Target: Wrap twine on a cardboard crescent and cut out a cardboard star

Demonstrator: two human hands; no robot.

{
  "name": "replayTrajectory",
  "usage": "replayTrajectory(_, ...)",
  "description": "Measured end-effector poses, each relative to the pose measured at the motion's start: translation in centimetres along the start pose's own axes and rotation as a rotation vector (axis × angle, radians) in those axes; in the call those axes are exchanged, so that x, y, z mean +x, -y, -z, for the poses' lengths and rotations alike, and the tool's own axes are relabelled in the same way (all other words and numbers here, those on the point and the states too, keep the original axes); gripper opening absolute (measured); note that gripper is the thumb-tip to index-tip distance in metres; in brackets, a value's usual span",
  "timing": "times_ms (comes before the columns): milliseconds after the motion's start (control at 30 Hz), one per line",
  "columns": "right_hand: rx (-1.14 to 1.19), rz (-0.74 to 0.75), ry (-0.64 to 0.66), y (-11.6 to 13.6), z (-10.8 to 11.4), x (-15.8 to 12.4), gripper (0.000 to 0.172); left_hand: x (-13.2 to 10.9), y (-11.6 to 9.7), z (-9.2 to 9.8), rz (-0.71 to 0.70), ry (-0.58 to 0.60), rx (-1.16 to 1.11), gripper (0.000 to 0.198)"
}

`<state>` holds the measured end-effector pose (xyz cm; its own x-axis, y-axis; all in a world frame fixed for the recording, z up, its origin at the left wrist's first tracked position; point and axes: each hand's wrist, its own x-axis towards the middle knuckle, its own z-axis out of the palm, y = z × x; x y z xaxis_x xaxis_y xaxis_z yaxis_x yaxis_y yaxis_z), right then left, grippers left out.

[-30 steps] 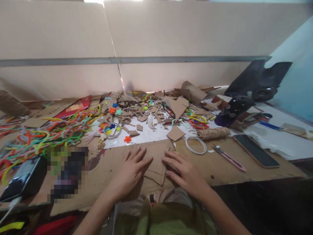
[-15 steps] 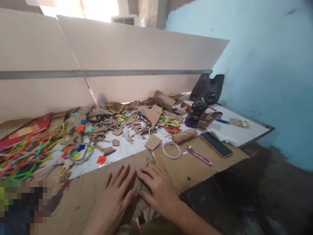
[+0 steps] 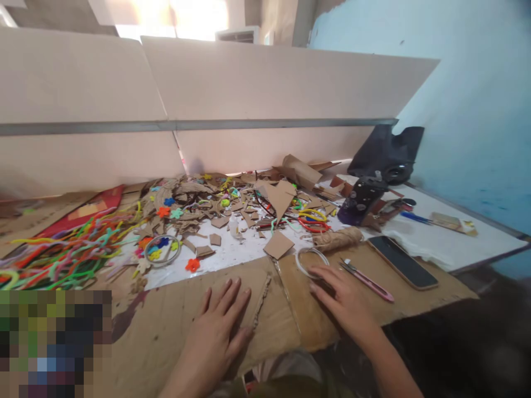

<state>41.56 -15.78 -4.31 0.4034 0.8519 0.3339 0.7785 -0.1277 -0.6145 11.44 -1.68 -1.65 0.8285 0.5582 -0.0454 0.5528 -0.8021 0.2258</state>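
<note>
Your left hand (image 3: 218,326), fingers outspread, seemingly steadies the near cardboard (image 3: 255,281); your right hand (image 3: 342,301) half-curls beside the white ring (image 3: 298,266), grip unclear

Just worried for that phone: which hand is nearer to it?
Right. The right hand is left of the phone, with the pink tool between; the left hand is farther left, over cardboard.

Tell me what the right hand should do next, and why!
Perhaps pinch the white ring with the right hand: its fingertips are at the ring's near edge, while the left hand rests on the cardboard.
</note>
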Motion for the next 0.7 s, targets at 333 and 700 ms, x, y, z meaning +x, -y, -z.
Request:
replayTrajectory(333,-0.075,0.061,-0.104,-3.1,-1.4,-0.6,0.029,0.5,-0.1,1.3,0.012,0.051,-0.209,0.062)
replayTrajectory(700,-0.163,0.153,-0.096,-5.1,-1.4,-1.3,0.042,-0.4,-0.4,1.6,-0.009,-0.013,-0.342,0.062)
